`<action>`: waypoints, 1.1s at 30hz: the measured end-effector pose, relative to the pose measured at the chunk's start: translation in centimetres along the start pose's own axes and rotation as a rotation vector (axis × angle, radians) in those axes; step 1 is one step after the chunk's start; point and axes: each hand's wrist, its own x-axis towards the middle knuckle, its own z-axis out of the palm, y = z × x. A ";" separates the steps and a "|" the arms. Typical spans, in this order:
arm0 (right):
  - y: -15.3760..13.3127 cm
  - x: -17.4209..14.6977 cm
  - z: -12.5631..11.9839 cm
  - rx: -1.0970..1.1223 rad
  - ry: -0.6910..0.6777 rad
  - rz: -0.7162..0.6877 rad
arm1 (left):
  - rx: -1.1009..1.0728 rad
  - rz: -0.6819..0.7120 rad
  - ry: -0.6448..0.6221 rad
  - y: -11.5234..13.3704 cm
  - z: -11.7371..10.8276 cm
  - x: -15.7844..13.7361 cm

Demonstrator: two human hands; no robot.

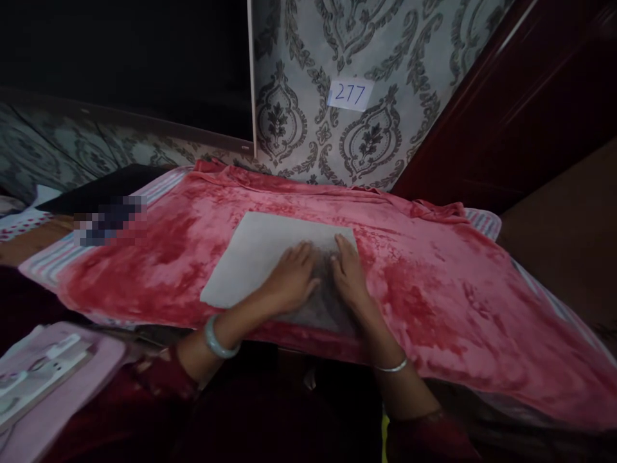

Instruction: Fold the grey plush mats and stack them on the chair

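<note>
A flat, pale grey rectangular sheet [250,257] lies on the red-pink plush blanket [424,283]; I cannot tell whether it is paper, board or folded cloth. My left hand [294,276] rests on the middle of the sheet with its fingers stretched out and nothing in them. Near the sheet's right edge, my right hand [348,270] stands more on its side, fingers extended and thumb apart, holding nothing. Between the two hands the sheet is in dark shadow. A pale bangle [219,337] is on the left wrist, and a thin silver bangle [393,366] circles the right one.
A large dark screen [125,64] stands at the back left. Patterned wallpaper carries a paper label [351,94] reading 277. Dark red glossy furniture [511,103] rises at the right. A power strip [43,379] lies on a pink surface at lower left.
</note>
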 end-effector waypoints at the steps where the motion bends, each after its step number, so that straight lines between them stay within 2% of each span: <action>1: -0.6 -0.4 0.8 -0.032 -0.043 -0.005 | 0.017 0.031 -0.029 1.2 1.0 0.0; 4: -1.1 -1.4 2.4 -0.114 -0.140 0.006 | 0.066 0.054 -0.085 2.7 3.2 -0.2; 8: -0.7 -1.9 2.3 -0.146 -0.154 -0.009 | 0.075 -0.012 -0.102 1.6 3.0 -0.7; 12: -0.8 -1.8 2.1 -0.154 -0.130 -0.017 | 0.106 -0.212 -0.102 -1.8 1.0 -2.3; 17: -1.0 -2.3 2.5 -0.156 -0.126 -0.013 | 0.180 -0.428 -0.106 -7.0 -1.2 -6.0; 20: -0.7 -2.0 2.4 -0.165 -0.152 0.002 | 0.207 -0.513 -0.114 -8.6 -2.4 -6.6; 23: -0.6 0.6 1.8 -0.185 -0.193 0.019 | 0.206 -0.469 -0.098 -8.3 -3.7 -4.2; 27: -1.3 6.6 1.2 -0.245 -0.148 0.037 | 0.105 -0.223 -0.158 -5.8 -4.3 3.0; 30: -1.8 9.0 1.9 -0.346 -0.124 0.102 | 0.053 -0.173 -0.171 -4.2 -2.8 7.9; 33: -1.3 8.4 3.4 -0.430 -0.168 0.170 | 0.047 -0.181 -0.125 -4.0 -0.3 9.8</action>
